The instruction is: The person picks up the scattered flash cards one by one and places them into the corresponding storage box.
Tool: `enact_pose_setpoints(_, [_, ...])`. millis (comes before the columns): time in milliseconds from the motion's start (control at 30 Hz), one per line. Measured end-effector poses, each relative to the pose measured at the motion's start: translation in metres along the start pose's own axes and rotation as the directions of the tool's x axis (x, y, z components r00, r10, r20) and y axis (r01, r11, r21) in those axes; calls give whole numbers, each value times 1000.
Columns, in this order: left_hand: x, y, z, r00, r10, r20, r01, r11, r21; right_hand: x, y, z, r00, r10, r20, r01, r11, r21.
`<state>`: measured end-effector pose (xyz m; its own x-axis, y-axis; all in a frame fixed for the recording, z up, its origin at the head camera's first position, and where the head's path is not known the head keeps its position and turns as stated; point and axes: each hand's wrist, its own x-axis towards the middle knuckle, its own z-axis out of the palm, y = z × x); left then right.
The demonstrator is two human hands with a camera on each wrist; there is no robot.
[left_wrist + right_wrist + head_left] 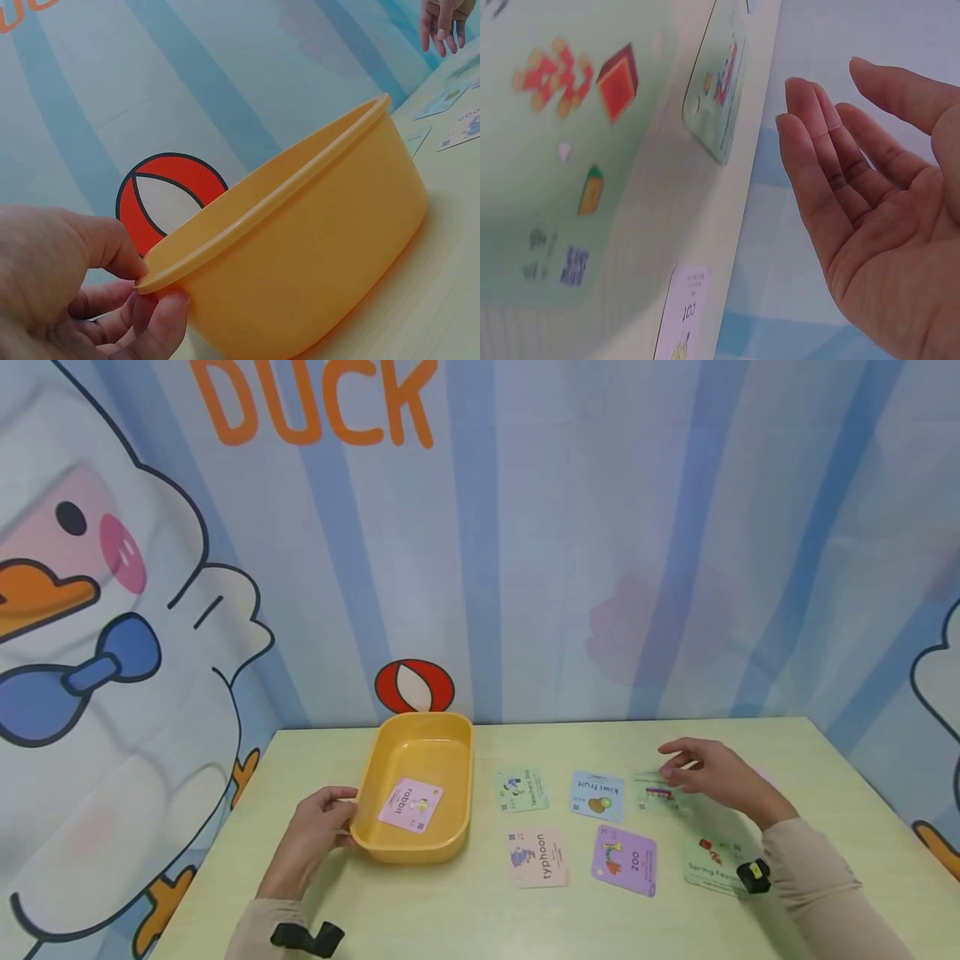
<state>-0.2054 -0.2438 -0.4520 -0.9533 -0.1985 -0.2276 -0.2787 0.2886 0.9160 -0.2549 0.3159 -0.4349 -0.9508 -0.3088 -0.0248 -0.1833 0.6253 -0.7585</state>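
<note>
My left hand (313,831) pinches the near-left rim of a yellow plastic tub (429,750); in the left wrist view the thumb and fingers (161,322) grip that rim. Inside the tub lies a pink rabbit card (411,805). Above the far right cards hovers my right hand (723,781), fingers loosely bent and apart, the palm bare in the right wrist view. Nearest to it is a green card (654,793) with a red picture, partly covered by the hand. The Spring Festival card (711,864) lies under the right forearm, partly hidden.
Left of the right hand lie a kiwi fruit card (597,796), a green Teachers' Day card (521,790), a typhoon card (538,857) and a purple zoo card (624,861). A pink card (684,311) lies beyond the right wrist. A printed curtain (540,568) hangs behind the table.
</note>
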Motion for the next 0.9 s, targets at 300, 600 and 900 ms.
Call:
enact_pose_setpoints(300, [1, 0, 0, 1000, -5, 4, 5, 1000, 3, -9, 16, -11, 1000, 5, -11, -5, 1000, -14])
enact_pose_setpoints(600, [0, 0, 0, 1000, -6, 0, 6, 1000, -2, -16, 28, -21, 1000, 11, -8, -11, 1000, -23])
enact_pose_setpoints(900, [5, -3, 0, 1000, -13, -11, 13, 1000, 6, -22, 44, -30, 999, 39, -32, -41, 998, -50])
